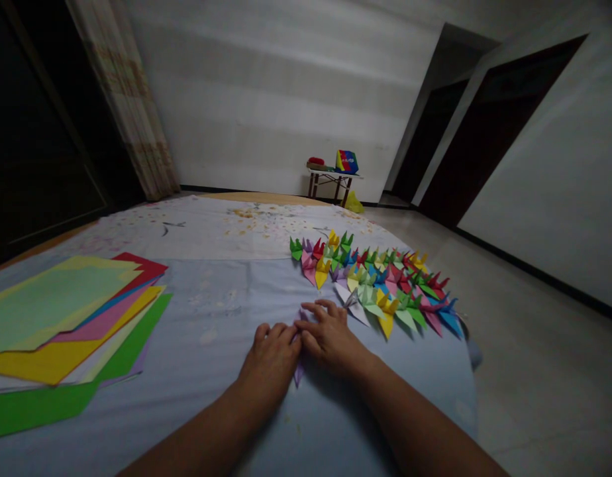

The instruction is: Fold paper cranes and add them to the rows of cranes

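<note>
A narrow piece of folded purple paper (299, 375) lies on the tablecloth in front of me, its pointed lower end showing between my hands. My left hand (272, 358) has its curled fingers on the paper's left side. From the right, my right hand (332, 336) reaches over, thumb and fingertips on the paper's upper part. Most of the paper is hidden under the fingers. Just beyond my right hand stands a group of folded paper cranes (366, 295) in many colours, with a pale lilac crane (353, 306) closest to it.
At the left lies a fanned stack of coloured paper sheets (87, 331). A pale blue and white floral cloth (216, 291) covers the round table. Against the far wall is a small table (336, 175) with a colourful box (346, 161). A curtain (124, 99) hangs at the left.
</note>
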Available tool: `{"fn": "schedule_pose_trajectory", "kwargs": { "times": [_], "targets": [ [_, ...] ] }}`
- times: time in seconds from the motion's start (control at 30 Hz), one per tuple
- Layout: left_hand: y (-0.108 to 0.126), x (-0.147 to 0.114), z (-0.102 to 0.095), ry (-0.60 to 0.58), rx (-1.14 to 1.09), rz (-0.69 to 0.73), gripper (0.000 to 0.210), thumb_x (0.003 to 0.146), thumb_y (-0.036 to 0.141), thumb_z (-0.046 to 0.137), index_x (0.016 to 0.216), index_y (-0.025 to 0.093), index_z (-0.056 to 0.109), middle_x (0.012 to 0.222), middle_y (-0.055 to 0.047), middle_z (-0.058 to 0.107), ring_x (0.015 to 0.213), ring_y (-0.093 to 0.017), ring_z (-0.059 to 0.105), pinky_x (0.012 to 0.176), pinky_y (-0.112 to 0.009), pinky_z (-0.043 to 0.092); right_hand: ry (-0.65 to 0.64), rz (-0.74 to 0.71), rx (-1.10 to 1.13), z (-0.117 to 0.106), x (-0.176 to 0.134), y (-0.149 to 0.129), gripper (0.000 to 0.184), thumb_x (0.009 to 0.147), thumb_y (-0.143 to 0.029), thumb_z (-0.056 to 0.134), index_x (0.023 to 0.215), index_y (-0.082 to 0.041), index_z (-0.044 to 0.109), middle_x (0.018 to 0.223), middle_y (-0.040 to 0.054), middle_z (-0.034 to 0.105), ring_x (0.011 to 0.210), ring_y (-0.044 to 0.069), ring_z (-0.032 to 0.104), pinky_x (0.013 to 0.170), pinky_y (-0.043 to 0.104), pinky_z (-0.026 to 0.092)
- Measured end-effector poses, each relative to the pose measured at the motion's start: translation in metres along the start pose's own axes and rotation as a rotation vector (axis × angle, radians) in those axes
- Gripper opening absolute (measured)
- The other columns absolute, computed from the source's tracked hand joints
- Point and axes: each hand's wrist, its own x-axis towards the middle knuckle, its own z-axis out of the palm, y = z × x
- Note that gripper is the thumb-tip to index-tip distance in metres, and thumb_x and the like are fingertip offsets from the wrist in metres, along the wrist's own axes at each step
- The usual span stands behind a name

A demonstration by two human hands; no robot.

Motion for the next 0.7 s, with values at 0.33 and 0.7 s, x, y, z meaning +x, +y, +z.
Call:
{"fn": "schedule_pose_trajectory", "kwargs": {
  "times": [0.33, 0.7],
  "targets": [
    [0.002, -0.003, -0.006, -0.063, 0.016, 0.005, 0.035, 0.085, 0.015, 0.041, 0.117, 0.022, 0.054, 0.122, -0.008, 0.057, 0.109, -0.028, 0.048, 0.089, -0.049, 0.029, -0.062, 0.147, -0.085, 0.011, 0.014, 0.006, 0.036, 0.090, -0.038, 0.031, 0.122, -0.038, 0.049, 0.141, 0.0024, 0.031, 0.127, 0.030, 0.021, 0.093, 0.051, 0.023],
    [-0.014, -0.003, -0.020, -0.189, -0.049, 0.070, 0.041, 0.083, 0.030, 0.047, 0.124, 0.031, 0.047, 0.134, -0.005, 0.047, 0.116, -0.032, 0.040, 0.086, -0.054, 0.027, -0.010, 0.167, -0.095, 0.014, 0.016, 0.010, 0.040, 0.087, -0.046, 0.038, 0.126, -0.037, 0.044, 0.140, 0.0045, 0.033, 0.125, 0.031, 0.023, 0.091, 0.051, 0.025]
  ]
}}
